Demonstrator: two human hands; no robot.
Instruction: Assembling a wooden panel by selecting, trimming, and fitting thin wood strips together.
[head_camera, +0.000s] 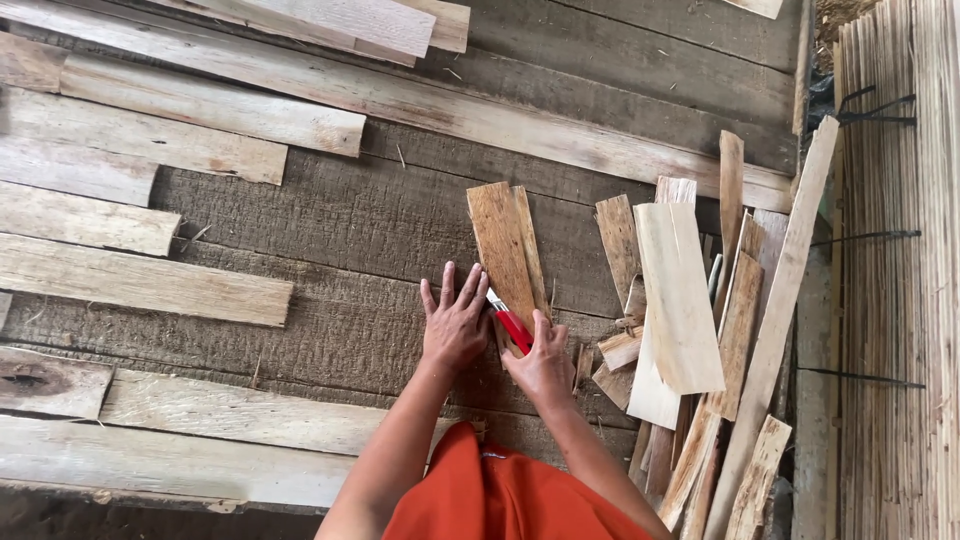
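My left hand (455, 322) lies flat, fingers spread, on the dark plank floor beside the near end of a thin brown wood strip (503, 245). My right hand (545, 365) grips a red-handled utility knife (512, 324), its blade tip touching the strip's near end. A second narrower strip lies under or alongside the first. An orange garment (500, 490) covers my lap at the bottom.
A loose heap of pale wood offcuts (680, 300) lies right of my hands. Long pale boards (140, 280) lie staggered on the left and along the far side. Bundled thin slats (890, 300) with black ties stand at the right edge.
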